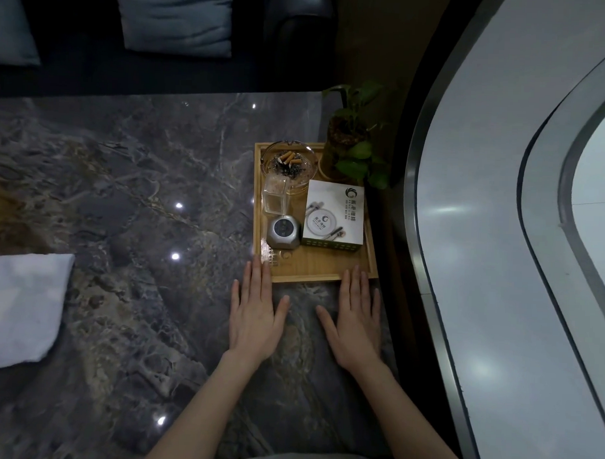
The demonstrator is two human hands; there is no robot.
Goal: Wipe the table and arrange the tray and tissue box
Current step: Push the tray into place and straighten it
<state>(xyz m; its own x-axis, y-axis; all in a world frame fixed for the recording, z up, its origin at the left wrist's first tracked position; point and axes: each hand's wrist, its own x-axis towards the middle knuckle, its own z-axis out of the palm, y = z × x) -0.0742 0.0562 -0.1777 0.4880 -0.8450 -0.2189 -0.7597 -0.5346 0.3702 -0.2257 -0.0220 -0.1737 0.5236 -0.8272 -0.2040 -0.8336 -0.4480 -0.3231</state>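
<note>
A wooden tray [322,267] rests at the right edge of the dark marble table [130,196]. Inside it a white tissue box [334,213] stands at the right. My left hand [253,313] lies flat, fingers spread, with its fingertips against the tray's near left corner. My right hand [354,317] lies flat too, its fingertips touching the tray's near rim at the right. Neither hand holds anything. A white cloth [20,308] lies on the table at the far left, apart from both hands.
The tray also carries a glass ashtray [289,162] with cigarette butts, a clear glass holder [275,194], a small grey device [283,232] and a potted plant [355,142]. A dark sofa with cushions [174,19] is behind the table. A curved grey wall [499,236] runs along the right.
</note>
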